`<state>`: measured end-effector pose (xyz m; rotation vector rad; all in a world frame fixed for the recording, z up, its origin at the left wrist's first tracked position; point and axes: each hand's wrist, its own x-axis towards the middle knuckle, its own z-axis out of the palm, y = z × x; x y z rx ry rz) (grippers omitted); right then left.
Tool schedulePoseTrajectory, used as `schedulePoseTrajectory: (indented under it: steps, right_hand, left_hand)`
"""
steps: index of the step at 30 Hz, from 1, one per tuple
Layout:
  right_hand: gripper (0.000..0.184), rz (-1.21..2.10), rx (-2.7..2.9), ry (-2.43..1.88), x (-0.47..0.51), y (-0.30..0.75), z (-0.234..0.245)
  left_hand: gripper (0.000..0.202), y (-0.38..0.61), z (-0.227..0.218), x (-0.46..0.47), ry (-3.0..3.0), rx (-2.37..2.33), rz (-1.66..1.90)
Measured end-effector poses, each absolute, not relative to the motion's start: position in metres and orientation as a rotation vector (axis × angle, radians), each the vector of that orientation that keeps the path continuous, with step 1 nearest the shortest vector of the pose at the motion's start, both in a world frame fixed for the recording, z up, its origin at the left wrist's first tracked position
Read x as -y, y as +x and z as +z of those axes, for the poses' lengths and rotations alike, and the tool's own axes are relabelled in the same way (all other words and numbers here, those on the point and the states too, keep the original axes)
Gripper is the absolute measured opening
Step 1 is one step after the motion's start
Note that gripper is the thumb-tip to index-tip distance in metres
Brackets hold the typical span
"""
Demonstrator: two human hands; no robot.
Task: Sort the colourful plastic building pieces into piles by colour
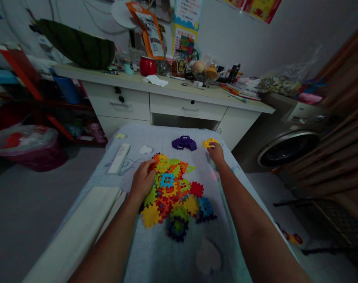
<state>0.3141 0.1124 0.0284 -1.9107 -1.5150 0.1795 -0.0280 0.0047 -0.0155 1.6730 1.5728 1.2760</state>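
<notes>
A pile of toothed plastic building pieces (pixel 167 190) in yellow, orange, green, red and blue lies on the cloth-covered table. My left hand (pixel 143 179) is at the pile's upper left edge, its fingers and thumb closed about the rim of an orange piece (pixel 155 158). Farther out on the right, my right hand (pixel 216 153) pinches a yellow toothed piece (pixel 208 142) at the table's far side. Dark purple pieces (pixel 184 143) form a separate group to the left of that hand. At the near end of the pile sits a dark blue piece (pixel 178 229).
A long white box (pixel 119 158) and a folded pale board (pixel 90 212) lie along the table's left side. Beyond the table stands a white cabinet (pixel 173 98) loaded with jars and a watermelon-shaped object (pixel 78 45). A washing machine (pixel 287 133) is at right, a pink bin (pixel 28 149) at left.
</notes>
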Motion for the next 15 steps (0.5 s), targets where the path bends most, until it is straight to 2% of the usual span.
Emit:
schedulePoseTrajectory:
  steps: [5, 15]
  right_hand:
    - [0.020, 0.449, 1.853, -1.737, -0.056, 0.290, 0.027]
    - [0.035, 0.284, 2.050, -1.686, -0.010, 0.260, 0.013]
  left_hand:
    - [0.042, -0.031, -0.018, -0.007, 1.685, -1.539, 1.248]
    - [0.042, -0.034, -0.015, -0.006, 1.686, -1.500, 1.211]
